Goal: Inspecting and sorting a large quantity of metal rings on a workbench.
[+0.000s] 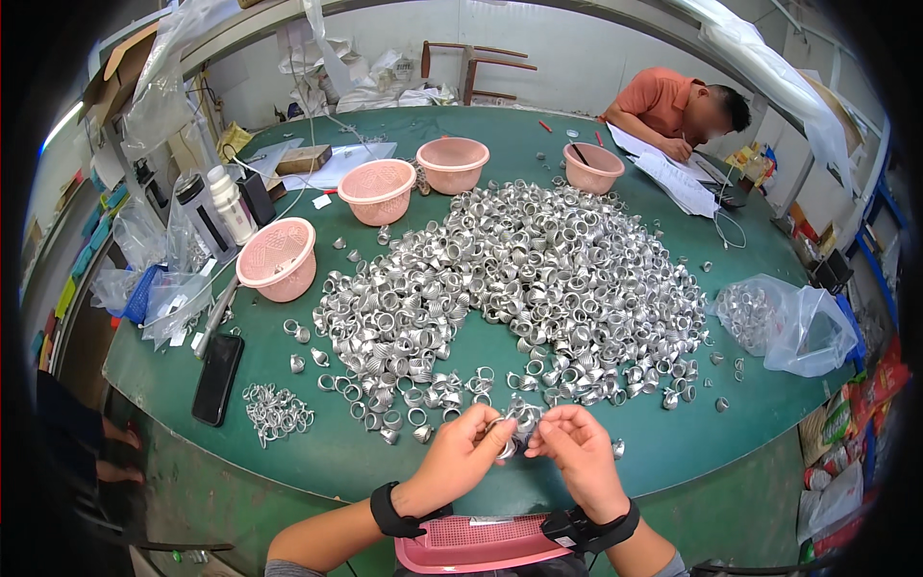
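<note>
A large heap of silver metal rings [577, 260] lies across the middle of the green table [711, 442]. At the heap's near edge my left hand [457, 452] is closed on a silver ring [502, 438] between thumb and fingers. My right hand [585, 462] sits just to the right, thumb and fingertips pinched together close to that ring. What the right fingers hold, if anything, is too small to make out. More loose rings lie just beyond my fingertips. Under my wrists a pink perforated basket [437, 558] rests in my lap.
Several pink bowls [288, 287] stand behind and left of the heap. A black phone [218, 379] and a small ring pile [279, 412] lie left. A plastic bag of rings [750, 317] lies right. Across the table a person [659, 106] writes on papers [678, 183].
</note>
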Demonstrator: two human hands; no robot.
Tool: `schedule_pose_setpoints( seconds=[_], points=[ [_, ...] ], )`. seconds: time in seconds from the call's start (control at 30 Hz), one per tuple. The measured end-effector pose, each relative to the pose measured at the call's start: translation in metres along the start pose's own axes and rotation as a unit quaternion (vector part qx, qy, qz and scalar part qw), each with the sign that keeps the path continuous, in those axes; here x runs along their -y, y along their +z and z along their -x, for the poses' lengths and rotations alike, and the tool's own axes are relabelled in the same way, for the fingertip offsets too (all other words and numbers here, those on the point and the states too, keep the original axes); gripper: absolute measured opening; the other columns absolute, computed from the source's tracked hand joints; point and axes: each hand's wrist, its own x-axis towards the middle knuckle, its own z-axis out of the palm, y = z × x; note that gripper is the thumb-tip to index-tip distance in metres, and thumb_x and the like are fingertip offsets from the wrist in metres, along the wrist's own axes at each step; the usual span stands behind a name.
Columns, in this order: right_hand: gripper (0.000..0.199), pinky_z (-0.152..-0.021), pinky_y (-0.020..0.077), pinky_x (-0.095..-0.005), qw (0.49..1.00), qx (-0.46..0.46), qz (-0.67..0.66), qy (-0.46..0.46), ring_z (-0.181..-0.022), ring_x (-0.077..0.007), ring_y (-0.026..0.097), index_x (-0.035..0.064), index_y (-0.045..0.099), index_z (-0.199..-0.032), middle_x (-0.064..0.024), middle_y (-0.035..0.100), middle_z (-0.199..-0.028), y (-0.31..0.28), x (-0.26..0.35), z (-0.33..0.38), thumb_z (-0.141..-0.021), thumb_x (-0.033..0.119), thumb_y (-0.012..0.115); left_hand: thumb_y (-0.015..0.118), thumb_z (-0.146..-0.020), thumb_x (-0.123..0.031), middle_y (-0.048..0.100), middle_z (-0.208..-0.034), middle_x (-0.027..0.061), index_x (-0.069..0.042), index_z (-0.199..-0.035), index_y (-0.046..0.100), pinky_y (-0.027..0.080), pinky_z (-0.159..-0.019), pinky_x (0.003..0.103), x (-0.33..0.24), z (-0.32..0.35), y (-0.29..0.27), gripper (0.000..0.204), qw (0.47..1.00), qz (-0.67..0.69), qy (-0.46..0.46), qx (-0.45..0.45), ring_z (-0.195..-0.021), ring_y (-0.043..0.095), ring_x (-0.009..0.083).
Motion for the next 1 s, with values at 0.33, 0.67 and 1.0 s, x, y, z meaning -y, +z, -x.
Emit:
schedule_pose_setpoints(
  seconds=[0.33, 0.67, 1.0],
  points=[
    [0.016, -0.06, 0.0479, -0.0257, 0.997, 0.023, 0.054, 0.049, -0.065, -0.014, 0.055, -0.0035, 0.048, -0.085, -0.0087, 0.055, -0.076, 0.006, 0.012, 0.008, -0.082, 0.012, 0.047, 0.051, -0.079, -0.009, 0.054, -0.08, 0.0051, 0.001, -0.091, 0.044, 0.045, -0.059, 0.021, 0.001, 0.003, -0.004, 0.017, 0.996, 0.048, 0.023, 0.066, -0.07, 0.053, 0.0085],
    [0.023, -0.053, 0.0465, -0.0239, 0.971, 0.152, -0.003, 0.183, -0.058, -0.0144, 0.055, -0.0026, 0.049, -0.083, -0.0094, 0.056, -0.073, -0.011, 0.017, 0.011, -0.084, 0.02, 0.044, 0.051, -0.08, -0.011, 0.053, -0.081, 0.0032, -0.001, -0.096, 0.045, 0.043, -0.062, 0.02, -0.002, 0.002, -0.008, 0.02, 0.996, -0.001, 0.05, 0.076, -0.069, 0.051, 0.0076],
    [0.023, -0.059, 0.048, -0.0248, 0.996, 0.004, 0.051, -0.068, -0.067, -0.0149, 0.056, -0.0064, 0.045, -0.1, -0.0119, 0.056, -0.082, 0.006, 0.007, 0.015, -0.078, 0.001, 0.049, 0.052, -0.079, -0.005, 0.05, -0.087, 0.0041, 0.001, -0.095, 0.044, 0.042, -0.068, 0.021, -0.01, 0.006, -0.006, 0.019, 0.989, -0.093, 0.071, 0.093, -0.079, 0.05, 0.0073]
  ],
)
